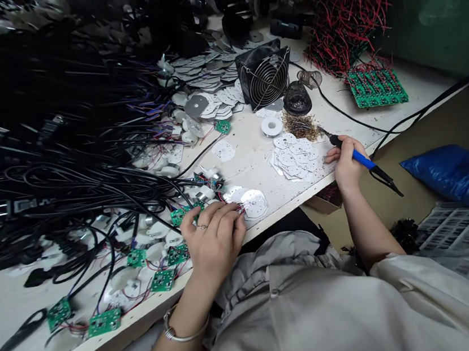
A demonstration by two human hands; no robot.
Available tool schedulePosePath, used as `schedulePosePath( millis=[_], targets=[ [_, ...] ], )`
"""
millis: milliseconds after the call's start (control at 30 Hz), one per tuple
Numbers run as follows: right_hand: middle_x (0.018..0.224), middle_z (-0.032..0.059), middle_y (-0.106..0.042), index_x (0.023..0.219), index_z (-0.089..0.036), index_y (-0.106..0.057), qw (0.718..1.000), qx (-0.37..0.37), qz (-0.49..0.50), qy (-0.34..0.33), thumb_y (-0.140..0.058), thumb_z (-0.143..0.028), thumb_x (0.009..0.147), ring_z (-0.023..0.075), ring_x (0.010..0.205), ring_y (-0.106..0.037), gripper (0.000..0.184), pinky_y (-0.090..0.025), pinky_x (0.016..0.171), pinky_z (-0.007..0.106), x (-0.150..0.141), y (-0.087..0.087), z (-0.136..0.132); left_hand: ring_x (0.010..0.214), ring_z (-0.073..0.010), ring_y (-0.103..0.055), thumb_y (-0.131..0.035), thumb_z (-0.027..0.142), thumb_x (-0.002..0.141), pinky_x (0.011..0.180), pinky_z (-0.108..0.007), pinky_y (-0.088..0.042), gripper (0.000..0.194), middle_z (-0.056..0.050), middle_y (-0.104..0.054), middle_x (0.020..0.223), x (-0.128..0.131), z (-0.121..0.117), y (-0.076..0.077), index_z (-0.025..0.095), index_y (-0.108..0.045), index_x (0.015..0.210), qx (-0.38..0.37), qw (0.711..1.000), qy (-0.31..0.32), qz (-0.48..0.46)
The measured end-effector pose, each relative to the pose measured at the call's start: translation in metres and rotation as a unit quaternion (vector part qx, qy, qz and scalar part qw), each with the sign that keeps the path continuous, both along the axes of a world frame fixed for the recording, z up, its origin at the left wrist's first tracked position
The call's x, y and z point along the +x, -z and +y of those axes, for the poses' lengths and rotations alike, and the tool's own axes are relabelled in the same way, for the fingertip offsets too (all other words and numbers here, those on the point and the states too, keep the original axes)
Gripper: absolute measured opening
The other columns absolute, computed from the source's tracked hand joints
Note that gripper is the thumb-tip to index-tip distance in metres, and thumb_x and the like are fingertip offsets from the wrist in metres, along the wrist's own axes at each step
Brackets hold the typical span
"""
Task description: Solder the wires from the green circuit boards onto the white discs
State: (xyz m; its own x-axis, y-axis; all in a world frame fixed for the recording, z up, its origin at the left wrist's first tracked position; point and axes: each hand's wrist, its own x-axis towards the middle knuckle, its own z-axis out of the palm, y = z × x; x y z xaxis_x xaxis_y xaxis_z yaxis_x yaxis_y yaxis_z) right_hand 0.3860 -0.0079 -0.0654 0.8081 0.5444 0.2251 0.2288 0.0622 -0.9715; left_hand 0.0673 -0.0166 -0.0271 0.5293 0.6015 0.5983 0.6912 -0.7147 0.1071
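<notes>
My right hand (347,163) is wrapped round the blue handle of a soldering iron (361,159). Its tip points left, over brown solder scraps (302,126) on the bench. With fingers bent and close together, my left hand (216,232) holds thin wires (240,207) beside a white octagonal circuit board (255,203). The fingertips are partly hidden, as are the wire ends. A green circuit board (178,215) lies against the back of that hand. Between the hands rests a loose pile of white boards (295,158), with a spool of solder (272,127) behind it.
A black fan (265,75) stands at the back beside a dark, rounded holder (297,99) and a coiled iron stand (310,79). Black cables (89,176) crowd the left. Joined green boards (377,88) with red wires sit back right. The bench's front edge (289,206) runs below my hands.
</notes>
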Motion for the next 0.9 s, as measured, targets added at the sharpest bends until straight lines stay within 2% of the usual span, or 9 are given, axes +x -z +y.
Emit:
schedulePosePath(
  millis=[100,167,367,467,533,633,733,800,900],
  targets=[
    [0.052,-0.0079,-0.060,0.093,-0.018,-0.061,0.998,0.053,0.023,0.011,-0.053,-0.053,0.089,0.0096,0.039,-0.057,0.036,-0.047,0.042,0.022,-0.007,-0.005,-0.005,0.094,-0.0231,-0.070,-0.068,0.016,0.085,0.101,-0.046,-0.036,0.013,-0.002,-0.077,0.093,0.003,-0.003,0.001,0.022,-0.058,0.088,-0.008,0.999,-0.028,0.015],
    [0.050,-0.0075,-0.060,0.089,-0.018,-0.062,0.995,0.086,0.043,-0.009,-0.053,-0.050,0.088,0.0101,0.036,-0.055,0.033,-0.045,0.039,0.022,-0.020,-0.009,-0.013,0.095,-0.0237,-0.070,-0.066,0.016,0.086,0.102,-0.048,-0.034,0.010,-0.002,-0.077,0.093,0.004,-0.006,0.002,0.022,-0.058,0.089,-0.015,0.999,-0.040,0.022],
    [0.041,-0.0055,-0.056,0.078,-0.019,-0.066,0.966,0.124,0.126,-0.189,-0.052,-0.038,0.089,0.0112,0.029,-0.047,0.026,-0.040,0.034,0.023,-0.078,-0.011,-0.042,0.098,-0.0241,-0.068,-0.060,0.018,0.091,0.107,-0.053,-0.029,0.005,-0.002,-0.077,0.097,0.004,-0.015,0.007,0.023,-0.060,0.092,-0.046,0.996,-0.077,0.026],
    [0.043,-0.0051,-0.057,0.079,-0.020,-0.069,0.945,0.128,0.145,-0.266,-0.052,-0.034,0.091,0.0104,0.030,-0.047,0.026,-0.038,0.034,0.022,-0.094,-0.003,-0.055,0.100,-0.0234,-0.067,-0.058,0.018,0.093,0.107,-0.052,-0.027,0.005,-0.003,-0.077,0.099,0.006,-0.017,0.008,0.022,-0.060,0.092,-0.063,0.993,-0.090,0.037],
    [0.049,-0.0047,-0.060,0.084,-0.021,-0.070,0.937,0.123,0.132,-0.298,-0.051,-0.033,0.093,0.0101,0.033,-0.050,0.025,-0.040,0.037,0.023,-0.099,0.001,-0.061,0.099,-0.0226,-0.066,-0.057,0.018,0.094,0.108,-0.052,-0.027,0.005,-0.003,-0.076,0.096,0.008,-0.018,0.008,0.021,-0.059,0.091,-0.072,0.992,-0.097,0.037],
    [0.071,-0.0008,-0.072,0.102,-0.025,-0.069,0.935,0.120,0.038,-0.332,-0.050,-0.031,0.096,0.0151,0.058,-0.069,0.020,-0.057,0.058,0.030,-0.102,0.002,-0.063,0.097,-0.0219,-0.065,-0.056,0.019,0.095,0.107,-0.051,-0.027,0.005,-0.003,-0.075,0.092,0.013,-0.019,0.010,0.020,-0.060,0.092,-0.071,0.991,-0.112,0.034],
    [0.103,0.0057,-0.077,0.120,-0.027,-0.061,0.902,0.099,-0.105,-0.407,-0.053,-0.030,0.095,0.0212,0.099,-0.073,0.026,-0.059,0.088,0.040,-0.109,-0.002,-0.056,0.097,-0.0206,-0.066,-0.056,0.019,0.096,0.109,-0.049,-0.028,0.004,-0.001,-0.076,0.091,0.014,-0.022,0.013,0.020,-0.060,0.094,-0.048,0.992,-0.109,0.037],
    [0.111,0.0079,-0.075,0.123,-0.026,-0.059,0.872,0.082,-0.186,-0.445,-0.055,-0.029,0.095,0.0218,0.105,-0.071,0.029,-0.059,0.091,0.040,-0.114,-0.004,-0.049,0.100,-0.0198,-0.066,-0.054,0.016,0.096,0.110,-0.049,-0.028,0.008,-0.001,-0.076,0.097,0.009,-0.023,0.015,0.021,-0.061,0.096,-0.031,0.995,-0.078,0.051],
    [0.105,0.0079,-0.075,0.122,-0.025,-0.059,0.843,0.068,-0.271,-0.460,-0.055,-0.027,0.094,0.0211,0.098,-0.072,0.028,-0.060,0.086,0.036,-0.120,-0.003,-0.042,0.106,-0.0198,-0.066,-0.049,0.014,0.098,0.109,-0.048,-0.034,0.016,-0.002,-0.076,0.107,-0.001,-0.018,0.011,0.021,-0.063,0.098,-0.017,0.995,-0.007,0.099]
  ],
)
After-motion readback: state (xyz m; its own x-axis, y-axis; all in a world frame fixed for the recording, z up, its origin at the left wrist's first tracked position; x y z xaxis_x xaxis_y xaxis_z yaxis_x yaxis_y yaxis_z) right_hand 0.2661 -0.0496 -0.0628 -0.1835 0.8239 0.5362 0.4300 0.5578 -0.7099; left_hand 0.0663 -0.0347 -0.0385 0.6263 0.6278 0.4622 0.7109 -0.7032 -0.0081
